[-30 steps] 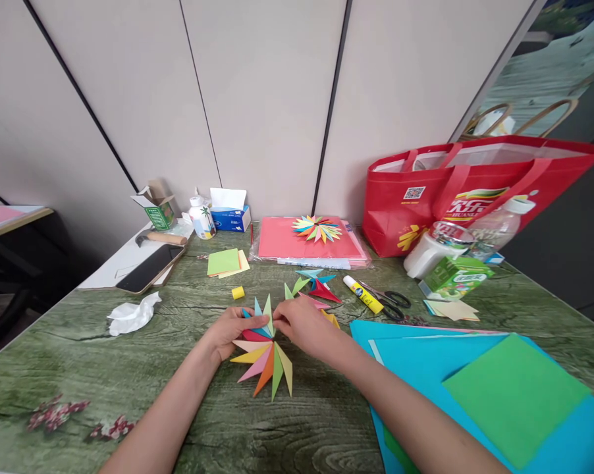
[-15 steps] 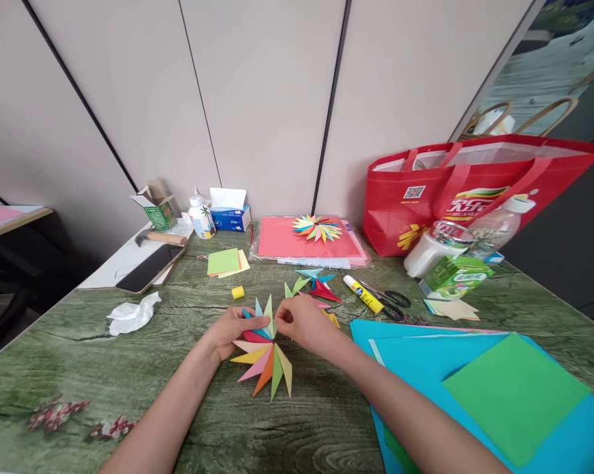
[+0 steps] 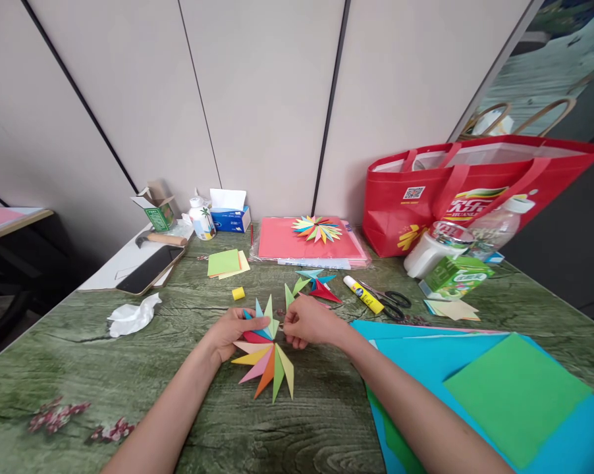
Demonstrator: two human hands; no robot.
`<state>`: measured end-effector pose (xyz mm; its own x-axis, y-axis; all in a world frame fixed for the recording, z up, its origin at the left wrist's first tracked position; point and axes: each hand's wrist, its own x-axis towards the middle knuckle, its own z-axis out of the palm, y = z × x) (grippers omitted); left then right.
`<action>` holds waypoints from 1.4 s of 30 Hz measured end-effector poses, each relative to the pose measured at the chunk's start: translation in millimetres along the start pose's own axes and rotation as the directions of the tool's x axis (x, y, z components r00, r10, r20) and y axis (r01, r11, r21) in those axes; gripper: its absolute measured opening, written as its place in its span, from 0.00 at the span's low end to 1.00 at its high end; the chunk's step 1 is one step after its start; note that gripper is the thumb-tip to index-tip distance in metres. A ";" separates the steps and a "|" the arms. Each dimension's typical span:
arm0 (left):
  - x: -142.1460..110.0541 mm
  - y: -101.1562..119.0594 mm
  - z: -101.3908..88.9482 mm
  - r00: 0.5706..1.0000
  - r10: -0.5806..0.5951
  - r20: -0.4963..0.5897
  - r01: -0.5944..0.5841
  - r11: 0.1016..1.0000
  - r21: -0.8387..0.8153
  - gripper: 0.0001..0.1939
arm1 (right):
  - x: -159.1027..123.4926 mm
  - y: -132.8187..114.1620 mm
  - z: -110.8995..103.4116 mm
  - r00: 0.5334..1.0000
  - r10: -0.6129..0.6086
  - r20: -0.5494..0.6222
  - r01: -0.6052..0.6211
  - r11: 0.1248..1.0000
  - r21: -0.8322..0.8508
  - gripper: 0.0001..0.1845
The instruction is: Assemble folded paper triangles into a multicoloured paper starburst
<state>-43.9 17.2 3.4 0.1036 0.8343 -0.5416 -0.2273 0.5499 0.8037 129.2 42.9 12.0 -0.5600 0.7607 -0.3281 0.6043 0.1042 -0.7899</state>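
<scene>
My left hand (image 3: 229, 331) holds a folded-paper star flower (image 3: 265, 374), its thumb lying over the blue and pale green points. The flower's points are multicoloured and fan round a small centre, with a gap on the right side. At that gap my right hand (image 3: 313, 320) is closed in a pinch beside the pale green point; what its fingertips grip, if anything, is too small to tell. Just beyond the right hand lie loose folded paper pieces: green (image 3: 299, 286), red (image 3: 325, 292) and blue.
A glue stick (image 3: 363, 294) and black scissors (image 3: 393, 303) lie to the right, its yellow cap (image 3: 238, 293) left of centre. Blue paper sheets (image 3: 405, 368) sit under my right forearm. Another paper flower (image 3: 317, 229) rests on a red paper pack. A red bag (image 3: 390, 197) stands behind.
My right hand has turned and dropped slightly toward the flower's centre, its lower fingers now curled beneath. The flower has shifted very slightly; my left hand keeps its grip.
</scene>
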 end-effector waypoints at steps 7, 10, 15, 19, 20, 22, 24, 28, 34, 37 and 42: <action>1.9 -1.5 -3.3 1.000 0.008 0.006 -0.008 1.000 -0.006 0.13 | -28.5 -11.9 -46.1 0.999 -0.045 -0.023 0.045 0.999 0.022 0.07; 2.0 -1.4 -4.0 1.000 0.000 0.006 0.000 1.000 -0.013 0.13 | -58.6 -18.7 -77.7 0.975 -0.220 0.009 0.217 0.967 0.137 0.05; 0.7 0.1 -2.2 1.000 -0.019 0.010 0.020 1.000 -0.022 0.12 | -110.5 -24.9 -108.8 0.909 -0.413 -0.064 0.418 0.898 0.136 0.04; 0.9 0.5 -1.8 1.000 -0.016 -0.002 0.016 1.000 -0.014 0.12 | -132.1 -28.9 -114.6 0.852 -0.516 0.095 0.522 0.851 -0.057 0.05; 1.1 0.4 -2.0 1.000 -0.014 -0.002 0.014 1.000 -0.009 0.12 | -135.2 -30.6 -115.4 0.838 -0.524 0.150 0.539 0.838 -0.085 0.05; 1.7 0.3 -2.4 1.000 -0.010 0.013 0.010 1.000 0.002 0.12 | -139.7 -34.2 -116.7 0.803 -0.537 0.257 0.573 0.815 -0.086 0.07; 2.0 0.3 -2.7 0.999 -0.007 0.034 0.007 1.000 0.016 0.12 | -141.9 -37.0 -117.4 0.752 -0.562 0.345 0.611 0.791 -0.043 0.08; 1.4 1.2 -2.1 1.000 -0.001 0.030 0.001 1.000 0.021 0.11 | -140.8 -37.7 -115.9 0.699 -0.597 0.393 0.644 0.765 0.018 0.07; -0.5 2.3 -0.8 1.000 -0.012 0.026 0.011 1.000 0.004 0.11 | -135.4 -37.1 -108.1 0.667 -0.627 0.403 0.657 0.749 0.078 0.08; 0.2 1.7 -1.4 1.000 -0.005 0.019 0.006 1.000 -0.003 0.11 | -125.5 -38.7 -102.3 0.744 -0.582 0.330 0.622 0.783 -0.021 0.10; 2.5 0.0 -2.6 1.000 -0.002 0.005 0.002 1.000 0.000 0.11 | -85.2 -26.1 -86.8 0.967 -0.254 -0.009 0.213 0.829 -0.517 0.10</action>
<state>-46.1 19.2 1.5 0.1087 0.8333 -0.5420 -0.2267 0.5516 0.8027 210.4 30.9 105.6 -0.6902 0.7148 -0.1122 0.6746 0.5796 -0.4572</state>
